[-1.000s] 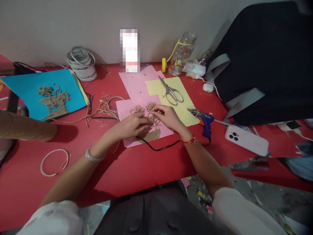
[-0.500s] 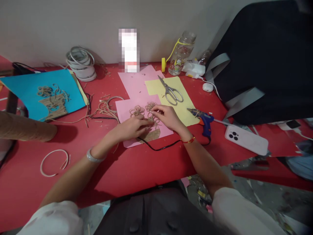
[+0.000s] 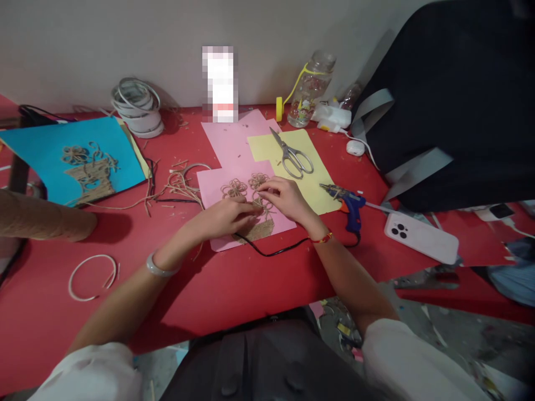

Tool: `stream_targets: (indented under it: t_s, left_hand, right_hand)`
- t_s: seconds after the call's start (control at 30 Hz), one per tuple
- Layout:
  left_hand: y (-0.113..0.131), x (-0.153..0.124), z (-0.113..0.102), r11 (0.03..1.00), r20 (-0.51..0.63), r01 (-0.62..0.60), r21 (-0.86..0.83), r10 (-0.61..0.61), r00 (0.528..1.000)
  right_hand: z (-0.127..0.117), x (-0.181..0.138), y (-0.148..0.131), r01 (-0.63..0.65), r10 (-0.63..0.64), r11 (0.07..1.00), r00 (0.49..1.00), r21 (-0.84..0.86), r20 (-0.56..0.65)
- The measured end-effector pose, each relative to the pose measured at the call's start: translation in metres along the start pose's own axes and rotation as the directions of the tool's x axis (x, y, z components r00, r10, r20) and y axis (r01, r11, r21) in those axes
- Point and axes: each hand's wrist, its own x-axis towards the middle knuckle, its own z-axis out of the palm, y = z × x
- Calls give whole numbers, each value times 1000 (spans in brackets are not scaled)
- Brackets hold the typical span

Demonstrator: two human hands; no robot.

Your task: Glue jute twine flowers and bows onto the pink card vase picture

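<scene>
A pink paper sheet [image 3: 217,186] lies on the red table [image 3: 209,284] in front of me, with brown twine flowers [image 3: 234,188] and a patch of burlap [image 3: 261,229] stuck on it. My left hand [image 3: 228,216] rests on the sheet with its fingers pressed down on the twine stem. My right hand [image 3: 284,199] pinches the twine beside the right-hand flower. Both hands' fingertips meet at the same spot on the twine.
Scissors [image 3: 292,156] lie on a yellow sheet [image 3: 309,184]; a blue glue gun [image 3: 349,207] and a white phone [image 3: 422,238] sit to the right. Loose twine scraps [image 3: 179,184], a blue sheet with twine work [image 3: 83,161], a cord coil [image 3: 136,103], a bottle [image 3: 309,92], a dark bag [image 3: 460,106] surround me.
</scene>
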Motion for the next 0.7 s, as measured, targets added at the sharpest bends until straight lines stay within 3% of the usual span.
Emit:
stream_targets:
  t_s: [0.4,0.7]
  left_hand:
    - [1,1,3,999,31,50,-21,-49,998]
    - [-2,-1,-3,999,-20,42,-8,-42,999]
  right_hand:
    - [4,0,0,-7,8,1000,999,17,-37]
    - [3,-1,-3,-90,92,994,995,65,-31]
